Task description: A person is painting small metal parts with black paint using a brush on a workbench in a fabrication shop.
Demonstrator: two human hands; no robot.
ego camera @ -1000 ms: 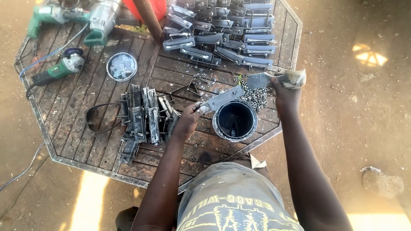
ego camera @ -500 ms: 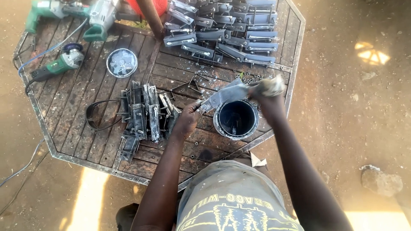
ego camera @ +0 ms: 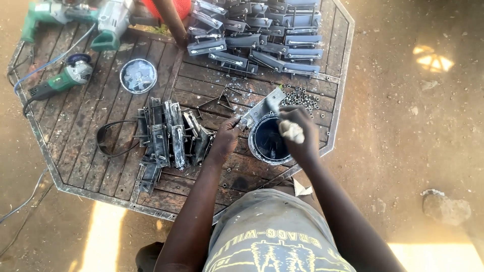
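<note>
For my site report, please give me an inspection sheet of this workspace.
Surface: octagonal slatted wooden table with metal rim, on sandy ground.
Job's things: grey flat metal bracket held above the round black paint tin.
Clutter: pile of unpainted metal brackets; rows of dark painted brackets; heap of small nuts; round metal lid; green angle grinder.
Grips: left hand holds the bracket; right hand holds a pale rag.
Cables: blue-grey power cable across the table.
Surroundings: another person's arm at the far edge.
</note>
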